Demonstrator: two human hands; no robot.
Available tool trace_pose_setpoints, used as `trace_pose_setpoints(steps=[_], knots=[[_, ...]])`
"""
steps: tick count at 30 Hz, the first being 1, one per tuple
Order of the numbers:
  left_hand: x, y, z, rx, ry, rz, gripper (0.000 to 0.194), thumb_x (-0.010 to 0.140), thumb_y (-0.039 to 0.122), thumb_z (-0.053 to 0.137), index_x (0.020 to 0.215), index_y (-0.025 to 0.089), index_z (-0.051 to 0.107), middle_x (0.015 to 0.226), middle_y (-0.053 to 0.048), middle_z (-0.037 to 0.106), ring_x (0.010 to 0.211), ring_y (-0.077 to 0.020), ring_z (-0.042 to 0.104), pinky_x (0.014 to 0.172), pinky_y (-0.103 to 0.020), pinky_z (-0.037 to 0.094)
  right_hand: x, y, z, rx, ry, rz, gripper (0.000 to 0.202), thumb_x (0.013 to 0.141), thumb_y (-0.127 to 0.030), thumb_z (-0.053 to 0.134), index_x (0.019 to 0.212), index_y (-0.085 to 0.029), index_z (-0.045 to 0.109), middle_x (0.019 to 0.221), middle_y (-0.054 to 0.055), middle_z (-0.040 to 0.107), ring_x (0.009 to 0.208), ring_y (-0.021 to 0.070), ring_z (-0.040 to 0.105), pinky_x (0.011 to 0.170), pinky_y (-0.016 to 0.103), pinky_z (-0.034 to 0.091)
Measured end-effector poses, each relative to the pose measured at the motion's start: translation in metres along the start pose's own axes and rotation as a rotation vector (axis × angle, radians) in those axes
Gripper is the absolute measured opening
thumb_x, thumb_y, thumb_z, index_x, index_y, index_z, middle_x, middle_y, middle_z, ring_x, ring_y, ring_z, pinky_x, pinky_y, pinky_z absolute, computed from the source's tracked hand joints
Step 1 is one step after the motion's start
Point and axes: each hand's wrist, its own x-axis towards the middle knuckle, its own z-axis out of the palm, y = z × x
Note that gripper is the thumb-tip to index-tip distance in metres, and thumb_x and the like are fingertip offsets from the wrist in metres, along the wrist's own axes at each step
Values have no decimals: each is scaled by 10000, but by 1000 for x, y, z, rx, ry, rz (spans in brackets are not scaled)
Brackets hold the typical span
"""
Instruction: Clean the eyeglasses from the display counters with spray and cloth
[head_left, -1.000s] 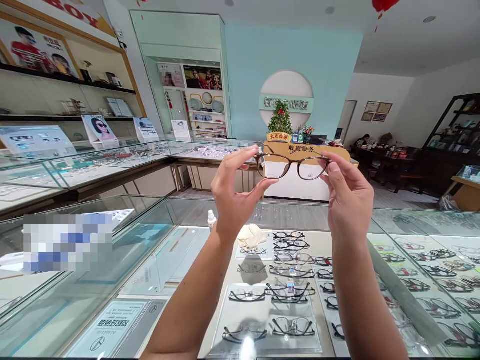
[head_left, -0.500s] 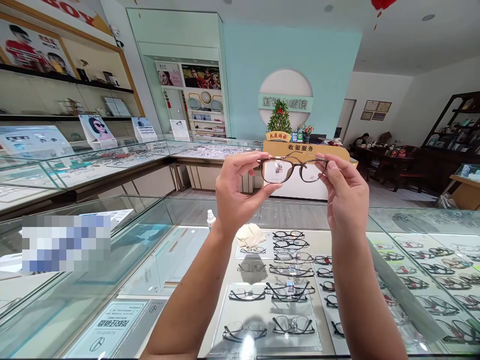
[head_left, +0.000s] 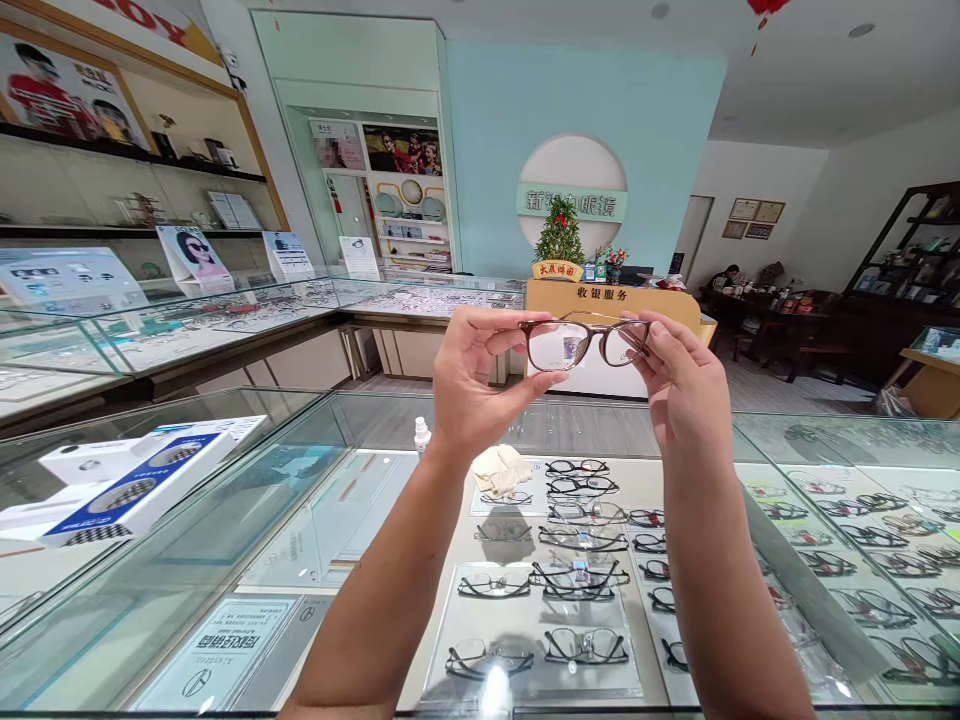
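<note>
A pair of dark-rimmed eyeglasses (head_left: 592, 343) is held up in front of me, above the glass counter. My left hand (head_left: 484, 370) pinches the left end of the frame, with the thumb along the lower rim of the left lens. The right end is gripped by my right hand (head_left: 686, 375), its thumb and fingers closed near the hinge. A sticker shows through or on the left lens. Below, several eyeglasses (head_left: 583, 540) lie in rows on the counter. A cream cloth (head_left: 501, 470) sits by a small white bottle (head_left: 421, 436).
A glass display counter (head_left: 390, 400) spans the front, with more frames (head_left: 877, 537) at right. Blue and white boxes (head_left: 142, 485) rest on the glass at left. Another counter (head_left: 300, 320) runs behind. A cash desk (head_left: 622, 300) stands farther back, and a person (head_left: 726, 278) sits at the far right.
The eyeglasses have turned and tilted slightly between my hands, and the right hand has shifted a little to the left. Both hands keep their hold.
</note>
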Motion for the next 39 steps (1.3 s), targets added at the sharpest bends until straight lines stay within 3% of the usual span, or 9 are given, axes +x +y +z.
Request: trace_pose_setpoints(steps=[7,12,18,21,23,26,29,34,39], knots=[[2,-10,-7,93,-25,19,681,750,415,947,1328,303,604,1249,-53,670,1169,-244,733,1016,-380,627,4,2,-6,78,-90,124,233,890,-411,785,1062,-258,816,1096,42,839,1139,205,766,1003,353,596],[2,-14,-11,102,-38,-58,602,758,377,946,1276,267,657,1258,-71,688,1233,-265,710,1104,-421,576,4,1,-3,120,-75,184,218,870,-386,791,1042,-254,807,1072,34,837,1077,196,771,970,344,608],[2,-18,-15,67,-31,-76,615,724,410,965,1251,261,686,1226,-68,710,1193,-248,724,1082,-397,586,5,0,-5,127,-99,178,200,859,-385,757,1007,-255,790,1078,41,817,1060,200,752,931,344,609],[4,-17,-22,15,-100,-116,639,705,430,973,1258,267,696,1239,-76,716,1198,-256,724,1084,-404,590,8,-6,-12,54,-217,209,334,906,-534,668,1020,-246,793,1058,67,791,1023,221,745,871,362,610],[6,-16,-28,-45,-185,-168,637,702,419,977,1256,264,703,1233,-87,728,1203,-270,723,1081,-418,597,10,-10,-15,-17,-320,264,442,917,-621,629,1005,-224,802,961,74,764,886,205,727,765,339,595],[7,-12,-34,-157,-333,-251,622,705,377,979,1255,262,712,1225,-104,750,1207,-292,724,1083,-450,601,10,-8,-15,-95,-500,386,406,863,-587,748,928,-191,812,756,26,674,657,131,603,618,268,517],[7,-10,-37,-222,-437,-305,609,714,335,977,1262,258,723,1231,-112,760,1221,-301,718,1109,-468,585,8,-1,-11,-84,-655,503,344,805,-508,852,854,-173,795,711,3,638,610,96,533,572,231,467],[7,-12,-39,-266,-468,-329,613,723,299,972,1282,270,723,1249,-102,756,1265,-307,695,1144,-482,555,7,12,-7,24,-762,607,342,813,-488,870,802,-170,746,601,-45,544,513,68,418,479,215,372],[7,-17,-43,-200,-467,-358,633,747,396,948,1322,296,703,1311,-105,730,1309,-318,664,1130,-488,552,9,15,-8,82,-841,643,337,853,-487,849,840,-174,725,521,-103,391,457,45,236,426,202,224]])
